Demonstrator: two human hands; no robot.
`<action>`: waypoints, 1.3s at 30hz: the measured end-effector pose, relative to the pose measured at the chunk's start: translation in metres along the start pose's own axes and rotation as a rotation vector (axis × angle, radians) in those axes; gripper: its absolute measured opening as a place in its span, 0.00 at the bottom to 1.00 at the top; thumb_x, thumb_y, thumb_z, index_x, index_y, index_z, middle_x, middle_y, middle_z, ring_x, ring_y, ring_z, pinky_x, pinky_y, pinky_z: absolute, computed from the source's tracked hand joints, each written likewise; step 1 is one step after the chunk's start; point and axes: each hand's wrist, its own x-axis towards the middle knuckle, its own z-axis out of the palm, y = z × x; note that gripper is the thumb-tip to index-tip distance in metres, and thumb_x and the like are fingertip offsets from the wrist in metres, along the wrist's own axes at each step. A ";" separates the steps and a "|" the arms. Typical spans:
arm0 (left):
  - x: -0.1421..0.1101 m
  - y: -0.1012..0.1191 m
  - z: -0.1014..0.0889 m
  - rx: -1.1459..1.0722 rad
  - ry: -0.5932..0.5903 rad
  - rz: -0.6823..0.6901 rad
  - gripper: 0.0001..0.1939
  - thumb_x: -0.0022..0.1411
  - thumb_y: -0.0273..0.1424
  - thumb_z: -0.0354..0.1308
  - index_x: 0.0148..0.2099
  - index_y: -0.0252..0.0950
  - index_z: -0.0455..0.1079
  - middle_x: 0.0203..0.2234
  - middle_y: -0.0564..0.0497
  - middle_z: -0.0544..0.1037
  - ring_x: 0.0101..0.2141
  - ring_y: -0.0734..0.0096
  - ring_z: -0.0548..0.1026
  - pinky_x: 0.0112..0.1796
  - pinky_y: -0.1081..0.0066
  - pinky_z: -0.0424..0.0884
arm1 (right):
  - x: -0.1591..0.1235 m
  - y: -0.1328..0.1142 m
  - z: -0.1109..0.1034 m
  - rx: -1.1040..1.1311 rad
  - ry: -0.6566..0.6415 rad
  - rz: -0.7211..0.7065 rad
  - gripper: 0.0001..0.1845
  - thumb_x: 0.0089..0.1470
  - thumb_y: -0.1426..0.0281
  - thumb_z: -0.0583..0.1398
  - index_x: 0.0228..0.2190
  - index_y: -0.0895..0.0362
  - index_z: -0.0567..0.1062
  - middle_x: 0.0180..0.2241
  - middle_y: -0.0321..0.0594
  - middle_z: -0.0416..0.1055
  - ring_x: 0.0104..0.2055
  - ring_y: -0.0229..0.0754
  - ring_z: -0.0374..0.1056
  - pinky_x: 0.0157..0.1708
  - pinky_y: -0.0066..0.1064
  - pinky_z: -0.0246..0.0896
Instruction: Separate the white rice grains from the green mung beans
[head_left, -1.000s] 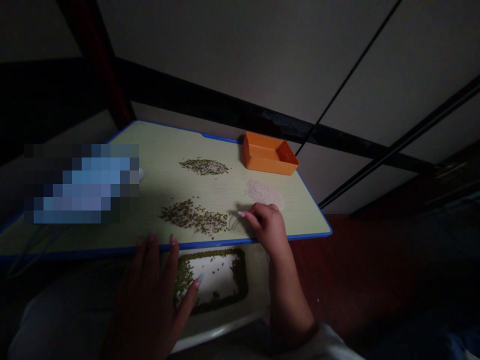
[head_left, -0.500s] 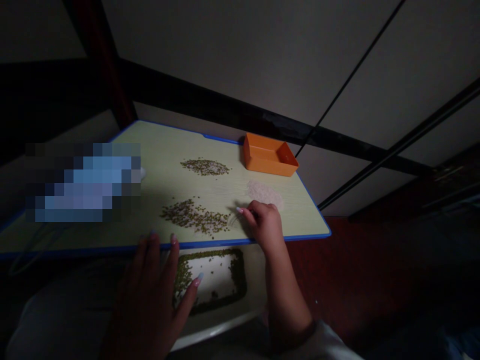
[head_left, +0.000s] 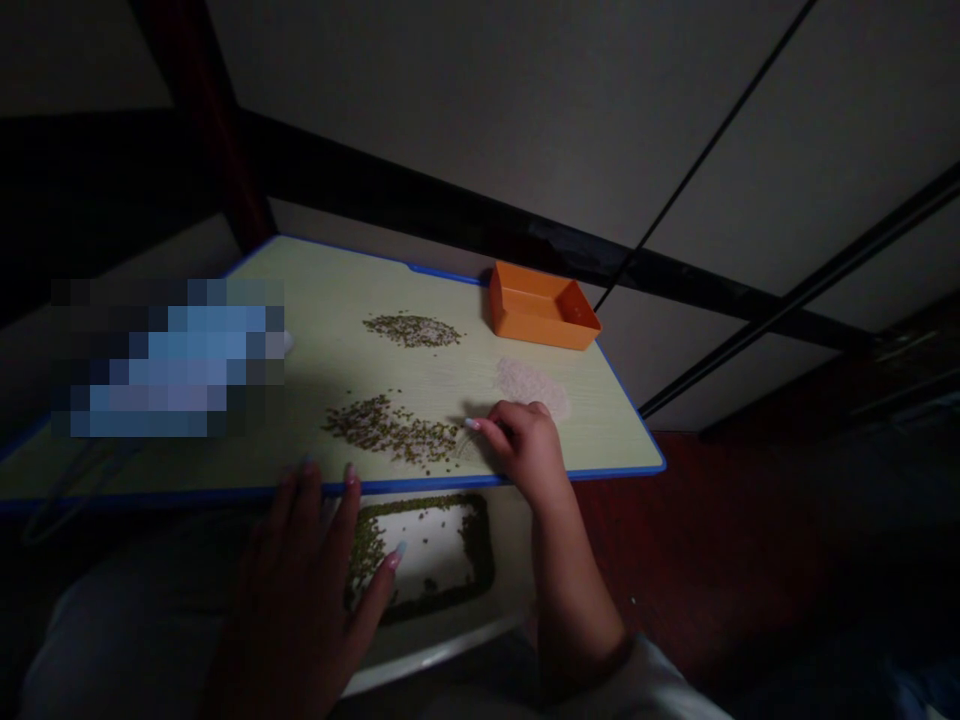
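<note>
My right hand [head_left: 525,440] is closed in a pinch over the table, just right of the nearer pile of mixed green beans and pale grains [head_left: 394,430]. What its fingers hold, if anything, is too small to make out. Behind that hand lies a patch of pale grains [head_left: 529,382], probably rice. My left hand [head_left: 315,560] is open, fingers spread, with its fingertips at the table's front edge. Its thumb reaches over a white tray [head_left: 510,560] that has green beans [head_left: 477,555] along its inner sides. A second mixed pile [head_left: 414,330] lies farther back.
An orange open box [head_left: 544,305] stands at the back right of the pale table [head_left: 322,290], which has a blue rim. On the left is a blurred-out bluish object [head_left: 187,360] with a cord [head_left: 67,490]. Cabinet panels [head_left: 465,120] rise behind the table.
My right hand has shifted very slightly left, toward the nearer pile, still pinched. My left hand stays in place. The whole view has moved a little.
</note>
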 end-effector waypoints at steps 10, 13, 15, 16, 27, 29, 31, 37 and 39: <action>0.003 0.004 -0.002 -0.022 0.014 -0.032 0.40 0.65 0.41 0.48 0.73 0.40 0.35 0.71 0.30 0.47 0.70 0.34 0.47 0.60 0.36 0.61 | 0.003 -0.004 0.003 0.032 -0.017 -0.032 0.16 0.62 0.63 0.63 0.24 0.55 0.73 0.24 0.35 0.75 0.28 0.39 0.68 0.39 0.31 0.52; 0.003 0.004 -0.001 -0.010 0.015 -0.026 0.40 0.65 0.41 0.49 0.73 0.38 0.37 0.71 0.28 0.48 0.70 0.33 0.48 0.60 0.36 0.61 | 0.003 -0.005 0.003 0.069 -0.038 -0.037 0.15 0.62 0.62 0.63 0.25 0.55 0.74 0.24 0.34 0.75 0.28 0.38 0.67 0.40 0.31 0.52; 0.004 0.004 -0.001 -0.008 0.012 -0.016 0.40 0.65 0.40 0.49 0.73 0.37 0.39 0.70 0.27 0.50 0.70 0.32 0.49 0.60 0.36 0.62 | 0.003 -0.005 0.002 0.091 -0.047 -0.037 0.15 0.62 0.61 0.63 0.25 0.55 0.74 0.23 0.33 0.74 0.28 0.38 0.67 0.41 0.31 0.52; 0.004 0.004 -0.001 -0.007 0.014 -0.012 0.40 0.65 0.41 0.49 0.73 0.36 0.39 0.70 0.26 0.50 0.70 0.32 0.49 0.59 0.36 0.62 | 0.002 -0.004 0.002 0.101 -0.048 -0.039 0.15 0.62 0.61 0.63 0.25 0.55 0.74 0.23 0.33 0.74 0.28 0.38 0.67 0.41 0.31 0.52; 0.002 0.002 -0.001 -0.030 0.003 -0.034 0.40 0.65 0.42 0.49 0.73 0.40 0.38 0.72 0.31 0.47 0.71 0.36 0.47 0.61 0.38 0.61 | 0.001 -0.006 -0.002 0.138 -0.068 -0.054 0.19 0.63 0.58 0.61 0.24 0.54 0.74 0.23 0.34 0.74 0.30 0.39 0.67 0.39 0.30 0.54; 0.001 0.003 -0.001 -0.026 0.006 -0.026 0.40 0.65 0.42 0.49 0.73 0.39 0.38 0.71 0.30 0.48 0.71 0.36 0.47 0.61 0.37 0.61 | 0.001 -0.005 -0.002 0.148 -0.063 -0.057 0.19 0.62 0.57 0.62 0.24 0.54 0.74 0.23 0.34 0.73 0.29 0.39 0.67 0.39 0.30 0.54; 0.001 0.003 -0.002 -0.018 0.013 -0.016 0.40 0.65 0.41 0.50 0.73 0.37 0.38 0.70 0.28 0.49 0.70 0.34 0.48 0.60 0.37 0.62 | 0.000 -0.005 -0.001 0.155 -0.050 -0.050 0.18 0.62 0.57 0.62 0.24 0.53 0.75 0.22 0.33 0.73 0.29 0.39 0.67 0.38 0.30 0.55; 0.003 0.004 -0.005 -0.006 0.018 -0.012 0.40 0.65 0.40 0.50 0.73 0.35 0.40 0.69 0.25 0.51 0.70 0.33 0.49 0.59 0.36 0.63 | 0.000 -0.010 0.000 0.145 -0.049 -0.073 0.18 0.63 0.58 0.61 0.25 0.54 0.75 0.23 0.34 0.74 0.29 0.39 0.67 0.39 0.31 0.53; 0.003 0.004 -0.005 -0.007 0.022 -0.009 0.40 0.65 0.40 0.50 0.73 0.36 0.40 0.69 0.26 0.51 0.70 0.33 0.49 0.59 0.36 0.63 | 0.001 -0.012 0.000 0.107 -0.065 -0.071 0.17 0.63 0.59 0.62 0.25 0.54 0.75 0.23 0.34 0.74 0.28 0.38 0.67 0.40 0.31 0.52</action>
